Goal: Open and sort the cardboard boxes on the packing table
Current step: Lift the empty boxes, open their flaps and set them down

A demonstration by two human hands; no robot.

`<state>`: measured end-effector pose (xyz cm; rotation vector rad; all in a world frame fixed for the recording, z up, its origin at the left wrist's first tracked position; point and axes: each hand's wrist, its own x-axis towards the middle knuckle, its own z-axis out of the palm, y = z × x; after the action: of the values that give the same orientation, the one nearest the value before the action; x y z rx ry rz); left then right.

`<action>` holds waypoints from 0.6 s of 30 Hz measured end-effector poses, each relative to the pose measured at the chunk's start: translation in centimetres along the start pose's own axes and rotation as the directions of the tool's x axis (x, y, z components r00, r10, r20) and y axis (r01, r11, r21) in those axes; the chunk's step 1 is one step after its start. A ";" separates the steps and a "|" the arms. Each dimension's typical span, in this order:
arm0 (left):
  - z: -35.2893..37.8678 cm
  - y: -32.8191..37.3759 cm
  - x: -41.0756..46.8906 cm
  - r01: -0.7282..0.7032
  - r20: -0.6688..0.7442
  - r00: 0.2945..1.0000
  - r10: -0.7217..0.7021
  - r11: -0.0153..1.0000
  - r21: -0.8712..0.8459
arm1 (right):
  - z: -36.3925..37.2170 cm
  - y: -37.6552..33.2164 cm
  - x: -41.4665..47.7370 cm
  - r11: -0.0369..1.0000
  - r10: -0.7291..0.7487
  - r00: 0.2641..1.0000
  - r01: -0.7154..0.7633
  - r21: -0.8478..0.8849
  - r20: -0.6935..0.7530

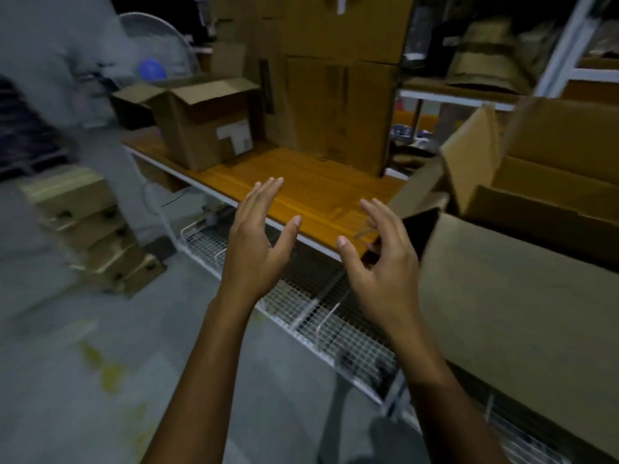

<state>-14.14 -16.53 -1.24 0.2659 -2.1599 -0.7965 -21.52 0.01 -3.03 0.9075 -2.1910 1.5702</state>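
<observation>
My left hand and my right hand hover over the front edge of the wooden packing table, palms facing each other, fingers spread and holding nothing. An opened cardboard box with a white label stands at the table's far left, flaps up. A tall stack of closed boxes rises behind the bare middle. A large open box sits at the right, close to my right hand, with more open cardboard behind it.
A wire mesh shelf runs under the table. Flattened or small boxes are stacked on the grey floor at left. A fan stands at the back left. Metal shelving with cardboard is at the back right.
</observation>
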 end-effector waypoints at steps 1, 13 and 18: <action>-1.1 -1.4 0.6 0.013 -0.007 1.000 -0.013 1.000 0.009 | 1.8 -0.4 0.7 1.000 -0.003 1.000 0.003 0.011 0.015; -7.8 -17.8 12.7 0.068 -0.111 0.992 -0.052 0.988 0.141 | 21.5 0.0 13.8 0.994 -0.061 0.981 0.044 0.097 0.183; -8.7 -24.7 21.2 0.063 -0.158 0.987 -0.027 0.971 0.229 | 29.6 1.6 22.5 0.985 -0.120 0.977 0.095 0.142 0.178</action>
<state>-23.36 -48.87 0.64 0.4833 -2.1060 -0.5265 -36.06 -34.19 -2.02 1.2386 -2.1369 1.6544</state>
